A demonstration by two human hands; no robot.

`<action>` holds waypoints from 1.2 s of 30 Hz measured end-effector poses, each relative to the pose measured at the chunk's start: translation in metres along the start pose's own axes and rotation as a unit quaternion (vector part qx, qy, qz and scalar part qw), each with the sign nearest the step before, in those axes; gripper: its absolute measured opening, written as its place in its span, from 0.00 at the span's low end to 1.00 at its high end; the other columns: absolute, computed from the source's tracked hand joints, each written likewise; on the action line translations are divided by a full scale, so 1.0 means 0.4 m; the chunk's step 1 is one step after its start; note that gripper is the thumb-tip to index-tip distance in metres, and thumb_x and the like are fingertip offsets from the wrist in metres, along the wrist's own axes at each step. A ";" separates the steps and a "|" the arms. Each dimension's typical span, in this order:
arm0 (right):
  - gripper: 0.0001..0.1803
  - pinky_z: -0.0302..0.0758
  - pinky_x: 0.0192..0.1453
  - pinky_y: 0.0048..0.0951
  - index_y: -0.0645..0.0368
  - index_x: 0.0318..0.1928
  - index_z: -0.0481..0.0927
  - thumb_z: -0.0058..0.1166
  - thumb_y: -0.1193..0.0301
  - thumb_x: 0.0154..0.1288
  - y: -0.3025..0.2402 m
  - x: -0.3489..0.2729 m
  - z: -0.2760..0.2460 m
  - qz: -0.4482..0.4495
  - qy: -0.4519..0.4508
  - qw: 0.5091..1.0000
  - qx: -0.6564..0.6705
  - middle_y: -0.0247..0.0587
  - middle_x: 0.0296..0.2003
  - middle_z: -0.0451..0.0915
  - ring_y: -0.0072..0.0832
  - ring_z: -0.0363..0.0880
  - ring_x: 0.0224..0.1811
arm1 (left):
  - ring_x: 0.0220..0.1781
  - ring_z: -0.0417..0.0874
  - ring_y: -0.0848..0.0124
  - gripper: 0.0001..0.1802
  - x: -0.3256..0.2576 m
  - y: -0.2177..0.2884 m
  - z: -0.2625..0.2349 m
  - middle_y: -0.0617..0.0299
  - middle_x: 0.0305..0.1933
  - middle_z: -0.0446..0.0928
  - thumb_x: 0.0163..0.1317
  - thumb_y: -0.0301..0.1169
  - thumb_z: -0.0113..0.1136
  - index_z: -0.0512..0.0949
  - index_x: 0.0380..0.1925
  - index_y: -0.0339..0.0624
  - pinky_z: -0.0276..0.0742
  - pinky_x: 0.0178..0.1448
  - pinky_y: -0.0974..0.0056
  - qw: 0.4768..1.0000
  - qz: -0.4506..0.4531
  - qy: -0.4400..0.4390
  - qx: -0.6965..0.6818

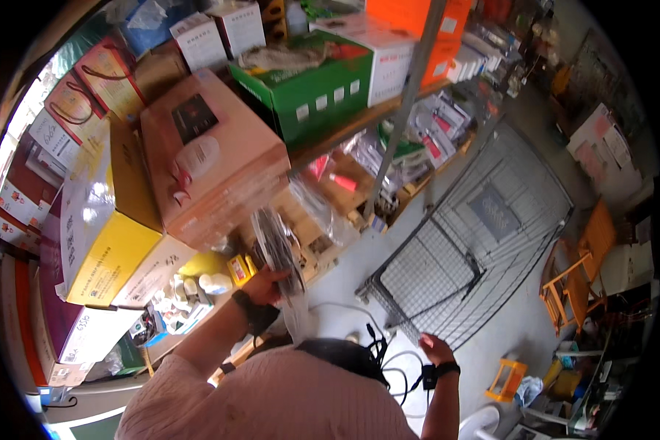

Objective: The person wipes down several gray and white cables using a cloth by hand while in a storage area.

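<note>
My left hand, with a dark band at the wrist, is closed around a long clear plastic package with dark contents. What those contents are is too blurred to tell. The package stands up beside the lower shelf, and its clear end hangs below my fingers. Over the floor to the right, my right hand is held low with its fingers loosely apart and nothing visible in it. It is near the lower corner of a grey wire shopping cart; whether it touches the cart I cannot tell.
A large pinkish-brown carton, a yellow box and a green box crowd the shelving at left. Packaged goods lie on the lower shelf. Black cables trail by my waist. Wooden chairs stand at right, near an orange stool.
</note>
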State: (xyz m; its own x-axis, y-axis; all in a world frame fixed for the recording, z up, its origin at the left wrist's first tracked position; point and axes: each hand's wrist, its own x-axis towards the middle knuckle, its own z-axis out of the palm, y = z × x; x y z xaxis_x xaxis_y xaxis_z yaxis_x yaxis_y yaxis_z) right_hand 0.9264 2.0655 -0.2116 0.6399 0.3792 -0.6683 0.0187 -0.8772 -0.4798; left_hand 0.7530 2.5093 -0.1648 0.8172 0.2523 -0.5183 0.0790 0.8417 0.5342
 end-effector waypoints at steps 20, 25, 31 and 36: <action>0.17 0.70 0.55 0.28 0.61 0.52 0.73 0.48 0.67 0.65 0.110 -0.011 0.050 0.038 0.107 0.980 0.166 0.45 0.47 0.77 0.30 0.75 0.51 | 0.15 0.70 0.71 0.27 0.561 0.022 -0.367 0.59 0.25 0.75 0.42 0.29 0.70 0.66 0.42 0.42 0.65 0.14 0.67 0.916 -0.053 0.220 0.331; 0.18 0.69 0.56 0.26 0.63 0.53 0.71 0.47 0.69 0.66 0.138 -0.050 0.082 0.074 0.118 0.969 0.203 0.45 0.48 0.76 0.28 0.74 0.52 | 0.31 0.78 0.64 0.47 0.676 0.072 -0.304 0.52 0.40 0.75 0.45 0.41 0.70 0.52 0.60 0.37 0.74 0.27 0.59 0.896 0.033 0.288 0.337; 0.18 0.69 0.56 0.26 0.62 0.54 0.70 0.47 0.69 0.66 0.141 0.020 0.109 0.062 0.115 0.963 0.236 0.45 0.47 0.76 0.29 0.74 0.52 | 0.38 0.78 0.59 0.50 0.750 0.112 -0.320 0.46 0.45 0.73 0.50 0.45 0.64 0.45 0.64 0.35 0.75 0.34 0.55 0.865 -0.014 0.257 0.430; 0.19 0.69 0.56 0.27 0.62 0.54 0.71 0.48 0.67 0.65 0.138 0.007 0.038 0.026 0.119 0.973 0.194 0.45 0.48 0.76 0.29 0.74 0.52 | 0.53 0.72 0.52 0.22 0.676 0.032 -0.323 0.52 0.47 0.75 0.47 0.29 0.58 0.73 0.46 0.40 0.54 0.68 0.54 0.591 0.034 0.030 0.805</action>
State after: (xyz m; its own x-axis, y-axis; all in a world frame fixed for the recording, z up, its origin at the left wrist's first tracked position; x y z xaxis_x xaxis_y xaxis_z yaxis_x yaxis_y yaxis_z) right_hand 0.9174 2.0226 -0.2487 0.7931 0.2172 -0.5690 -0.2804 -0.6991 -0.6578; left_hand 0.9013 2.6501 -0.3845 0.8313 0.3172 -0.4564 0.5286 -0.7049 0.4729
